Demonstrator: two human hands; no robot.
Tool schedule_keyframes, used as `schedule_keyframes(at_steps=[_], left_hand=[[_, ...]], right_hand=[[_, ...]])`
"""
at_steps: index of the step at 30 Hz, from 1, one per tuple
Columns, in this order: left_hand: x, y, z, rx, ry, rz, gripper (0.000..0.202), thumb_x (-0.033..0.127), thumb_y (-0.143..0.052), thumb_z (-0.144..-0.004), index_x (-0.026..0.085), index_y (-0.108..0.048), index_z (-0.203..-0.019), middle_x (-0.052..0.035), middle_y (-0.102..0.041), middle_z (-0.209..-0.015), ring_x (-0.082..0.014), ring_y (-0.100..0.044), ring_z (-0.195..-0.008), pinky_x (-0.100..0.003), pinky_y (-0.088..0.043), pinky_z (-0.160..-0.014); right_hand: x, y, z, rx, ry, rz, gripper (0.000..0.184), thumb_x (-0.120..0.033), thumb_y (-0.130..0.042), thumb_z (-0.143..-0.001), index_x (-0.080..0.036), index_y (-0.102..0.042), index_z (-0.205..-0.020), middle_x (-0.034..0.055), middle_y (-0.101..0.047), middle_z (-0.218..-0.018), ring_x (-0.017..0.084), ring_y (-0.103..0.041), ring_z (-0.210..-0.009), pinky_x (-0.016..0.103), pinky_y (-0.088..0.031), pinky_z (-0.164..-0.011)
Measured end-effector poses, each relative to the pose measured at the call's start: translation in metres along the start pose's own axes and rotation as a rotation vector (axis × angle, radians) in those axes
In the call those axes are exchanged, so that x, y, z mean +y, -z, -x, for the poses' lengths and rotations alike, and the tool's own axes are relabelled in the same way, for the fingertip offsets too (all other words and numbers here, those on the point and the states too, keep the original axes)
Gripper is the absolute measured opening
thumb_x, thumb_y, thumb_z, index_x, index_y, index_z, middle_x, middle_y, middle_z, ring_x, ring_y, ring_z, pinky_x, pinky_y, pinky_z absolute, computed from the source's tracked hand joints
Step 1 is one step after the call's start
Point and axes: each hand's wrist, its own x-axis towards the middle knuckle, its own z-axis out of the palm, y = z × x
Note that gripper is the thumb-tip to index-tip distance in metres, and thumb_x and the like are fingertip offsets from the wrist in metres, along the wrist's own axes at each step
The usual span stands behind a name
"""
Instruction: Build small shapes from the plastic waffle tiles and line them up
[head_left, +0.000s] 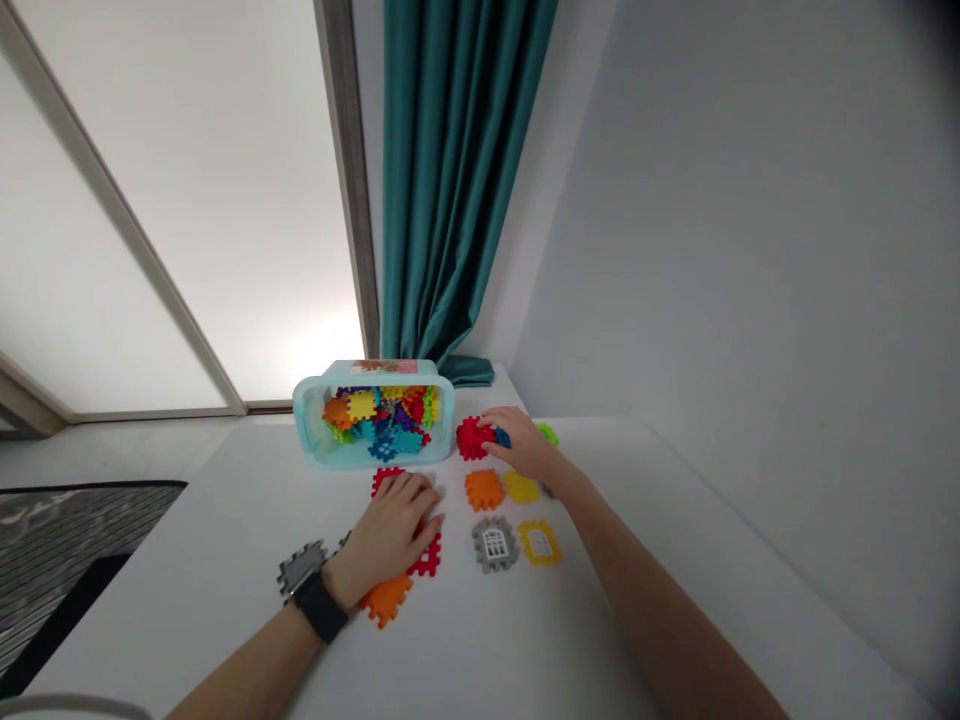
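Right hand (523,445) closed narrowly on a red interlocking plastic tile (471,438); left hand (390,532) lies open, palm down, over another red tile (425,560). Label (383,367) on the aqua storage bin (310,430) unreadable.

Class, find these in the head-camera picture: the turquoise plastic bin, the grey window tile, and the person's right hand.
turquoise plastic bin (306,425), head view, on its left wall
grey window tile (478,548), head view, on its grey rim
right hand (527,447), head view, on the back of the hand

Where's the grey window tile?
In the head view, the grey window tile lies on the table between the left hand and the yellow window tile, below the orange tile.
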Motion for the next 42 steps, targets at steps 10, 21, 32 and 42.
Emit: schedule_keyframes(at_steps=[10,21,32,42], left_hand=[[-0.002,0.0,-0.001,-0.009,0.014,0.038,0.017,0.026,-0.056,-0.094,0.023,-0.064,-0.109,-0.0079,-0.063,-0.111,-0.0283,-0.055,-0.106,-0.046,-0.042,-0.094],[-0.002,0.002,-0.002,-0.017,0.01,0.052,0.017,0.027,-0.056,-0.095,0.023,-0.064,-0.109,-0.0077,-0.063,-0.111,-0.0279,-0.055,-0.106,-0.046,-0.042,-0.093],[-0.003,0.002,-0.001,-0.006,0.007,0.064,0.017,0.026,-0.056,-0.094,0.024,-0.064,-0.108,-0.0073,-0.063,-0.111,-0.0274,-0.055,-0.105,-0.045,-0.042,-0.092],[-0.003,0.002,-0.001,-0.006,0.011,0.067,0.017,0.026,-0.055,-0.095,0.023,-0.065,-0.108,-0.0078,-0.063,-0.111,-0.0275,-0.055,-0.104,-0.045,-0.043,-0.093]], right_hand=[[0.015,-0.007,-0.009,-0.043,-0.004,-0.031,0.025,-0.028,-0.068,-0.089,-0.023,-0.07,-0.114,0.0096,-0.069,-0.12,0.025,-0.061,-0.113,0.048,-0.047,-0.104],[0.022,-0.012,-0.01,-0.081,0.007,-0.085,0.025,-0.026,-0.066,-0.091,-0.026,-0.07,-0.116,0.0069,-0.069,-0.122,0.024,-0.061,-0.117,0.048,-0.044,-0.107],[0.022,-0.014,-0.009,-0.097,0.011,-0.114,0.027,-0.025,-0.067,-0.09,-0.025,-0.069,-0.117,0.008,-0.069,-0.124,0.025,-0.062,-0.117,0.048,-0.045,-0.107],[0.021,-0.014,-0.009,-0.106,0.007,-0.127,0.023,-0.023,-0.066,-0.089,-0.023,-0.07,-0.112,0.0087,-0.068,-0.123,0.024,-0.061,-0.117,0.047,-0.046,-0.106]])
